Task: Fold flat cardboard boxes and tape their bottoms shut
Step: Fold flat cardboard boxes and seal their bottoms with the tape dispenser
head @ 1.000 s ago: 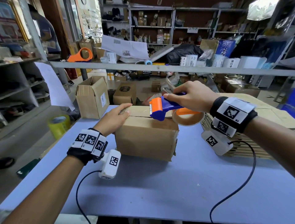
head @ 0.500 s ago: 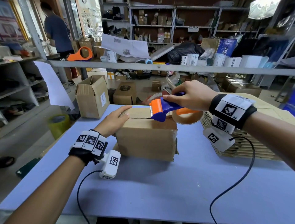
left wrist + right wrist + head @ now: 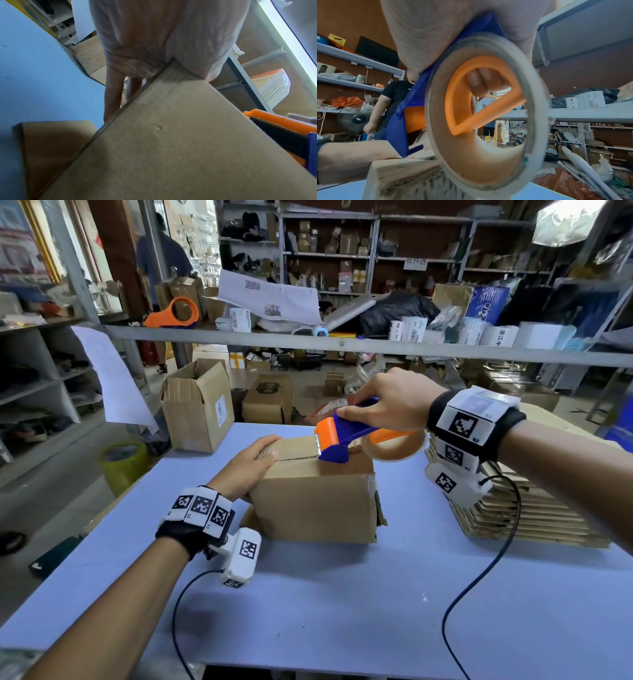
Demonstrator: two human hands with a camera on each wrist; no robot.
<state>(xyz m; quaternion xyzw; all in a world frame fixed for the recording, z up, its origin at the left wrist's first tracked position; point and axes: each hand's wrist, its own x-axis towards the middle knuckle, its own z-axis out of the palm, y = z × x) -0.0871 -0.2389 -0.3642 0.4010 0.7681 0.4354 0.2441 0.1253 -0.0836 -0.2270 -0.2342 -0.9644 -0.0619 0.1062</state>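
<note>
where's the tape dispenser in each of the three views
Head: the tape dispenser sits right of centre, gripped by the right hand, its front end on top of the box.
Left wrist: only its orange and blue front end shows at the right edge.
Right wrist: it fills the centre, the tape roll facing the lens.
Shared landmark: the box, under the dispenser in all three.

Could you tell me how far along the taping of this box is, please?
Done: the cardboard box is folded, flaps closed on top. In hand: left hand presses the flaps, right hand sets the tape dispenser on the seam. Left: the flat stack.
</note>
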